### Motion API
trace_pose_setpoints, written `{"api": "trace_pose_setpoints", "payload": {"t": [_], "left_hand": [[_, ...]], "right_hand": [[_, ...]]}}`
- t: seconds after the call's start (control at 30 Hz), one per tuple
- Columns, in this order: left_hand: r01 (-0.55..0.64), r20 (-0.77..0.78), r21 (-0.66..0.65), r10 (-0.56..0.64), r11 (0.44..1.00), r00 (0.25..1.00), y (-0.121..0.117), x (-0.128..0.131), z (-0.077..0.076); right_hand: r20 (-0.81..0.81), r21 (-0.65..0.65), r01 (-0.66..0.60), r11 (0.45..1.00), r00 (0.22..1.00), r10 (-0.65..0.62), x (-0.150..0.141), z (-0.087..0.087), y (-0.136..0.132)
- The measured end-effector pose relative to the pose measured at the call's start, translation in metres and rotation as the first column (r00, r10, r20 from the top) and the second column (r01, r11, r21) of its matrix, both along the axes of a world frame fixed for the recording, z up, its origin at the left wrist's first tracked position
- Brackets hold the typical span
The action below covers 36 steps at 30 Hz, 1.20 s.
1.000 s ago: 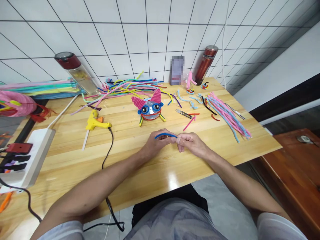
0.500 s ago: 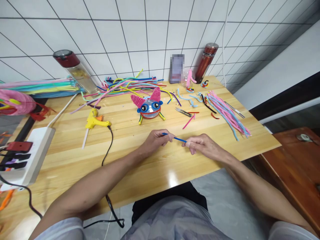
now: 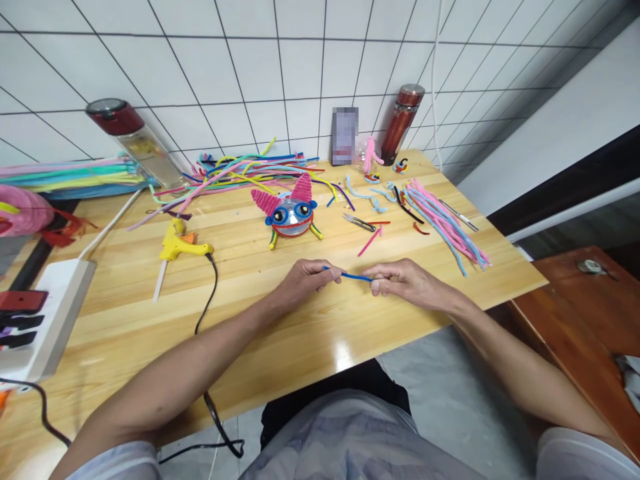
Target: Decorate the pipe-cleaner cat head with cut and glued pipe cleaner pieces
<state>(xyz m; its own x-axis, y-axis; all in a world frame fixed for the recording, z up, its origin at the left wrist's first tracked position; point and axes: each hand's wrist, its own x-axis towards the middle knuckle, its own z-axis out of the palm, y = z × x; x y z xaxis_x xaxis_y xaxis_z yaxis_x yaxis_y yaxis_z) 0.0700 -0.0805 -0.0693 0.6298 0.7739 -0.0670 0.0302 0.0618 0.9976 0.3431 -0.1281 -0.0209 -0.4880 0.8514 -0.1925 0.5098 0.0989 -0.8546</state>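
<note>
A short blue pipe cleaner stretches between my two hands above the wooden table. My left hand pinches its left part, with the tip poking out past the fingers. Its right end sits between the thumb and fingertips of my right hand. Beyond my hands stands a clear round craft figure with pink pipe-cleaner ears, blue-ringed eyes, a red band and yellow-green feet. Small snips lie to its right, beside short pink and red pipe-cleaner pieces.
A yellow glue gun lies left, its black cord running off the front edge. Further left is a white power strip. Loose pipe cleaners, a glass bottle, a phone and a red flask line the wall. Pink-blue pipe cleaners lie right.
The view has shifted slightly, so most things on the table sit further left. My hands still hold the blue pipe cleaner, which now bends a little.
</note>
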Motion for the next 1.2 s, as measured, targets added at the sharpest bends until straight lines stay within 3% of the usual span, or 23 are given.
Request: {"api": "trace_pose_setpoints", "payload": {"t": [0.27,0.53,0.67,0.8,0.93,1.13,1.2], "left_hand": [[-0.097,-0.040,-0.076,0.094,0.992,0.995,0.000,0.002,0.001],[-0.114,0.021,-0.126,0.117,0.986,0.993,0.004,0.001,-0.008],[-0.043,0.037,-0.145,0.049,0.988,0.998,0.003,0.001,-0.004],[0.041,0.053,-0.200,-0.031,0.979,0.998,0.000,0.002,0.002],[0.091,0.113,-0.232,-0.066,0.969,0.991,0.002,0.001,-0.001],[-0.025,0.195,-0.273,0.081,0.962,0.977,0.007,0.001,-0.008],[-0.025,0.196,-0.247,0.075,0.969,0.978,0.005,0.004,-0.006]], "right_hand": [[0.106,0.257,-0.028,0.966,0.994,0.000,-0.009,-0.004,-0.002],[0.149,0.298,-0.037,0.954,0.989,-0.008,-0.005,-0.003,-0.002],[0.130,0.328,-0.159,0.931,0.984,0.122,-0.001,0.001,-0.001],[0.111,0.266,-0.210,0.941,0.976,0.187,0.003,0.009,0.000],[0.074,0.161,-0.162,0.973,0.986,0.152,0.004,0.014,-0.001],[0.076,0.116,0.043,0.992,0.996,-0.052,0.009,0.009,-0.003],[0.052,0.120,0.078,0.990,0.995,-0.084,0.007,0.007,-0.003]]}}
